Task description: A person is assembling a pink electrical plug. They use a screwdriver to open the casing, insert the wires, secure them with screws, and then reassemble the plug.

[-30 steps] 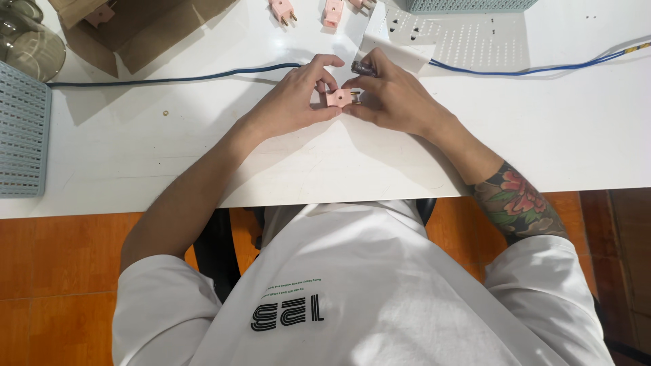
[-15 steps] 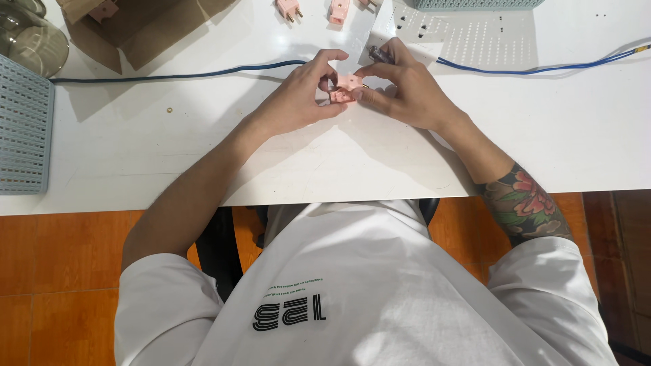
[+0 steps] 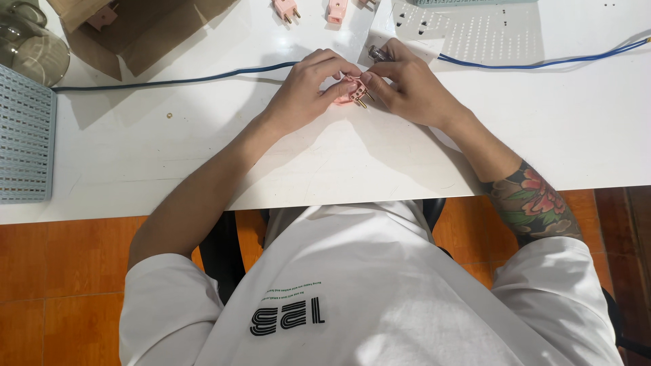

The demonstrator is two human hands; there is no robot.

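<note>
Plug body, small and pink [image 3: 352, 91], sits in the upper middle of the frame, pinched between both hands just above the white table [image 3: 203, 156]. Left hand [image 3: 308, 91] closes on it from the frame's left side, thumb and forefinger clamped on the pink shell. Right hand [image 3: 410, 88] meets it from the frame's right, fingertips together on the plug's near end, where two brass-coloured pins point down and to the right. The plug's long axis appears to run along those pins, slanted toward the lower right. Both hands touch it; neither is clearly the nearer. A dark cylindrical tool tip [image 3: 375, 53] shows just beyond the right hand, at the end of a blue cable [image 3: 542, 64]; whether the hand grips it cannot be told.

Two more pink plugs [image 3: 286, 9] lie at the top edge of the frame, well apart from the hands. A cardboard box [image 3: 156, 34] occupies the upper left, with a glass jar [image 3: 34, 51] beside it and a perforated grey tray [image 3: 24, 146] at the left edge. A dark cable [image 3: 169, 81] crosses the table toward the left hand.

Compared with half a second earlier, the hands sit much where they did on the table; the pins now show more plainly below the fingers, suggesting the plug has been turned slightly within the grip. The other items appear unmoved.
</note>
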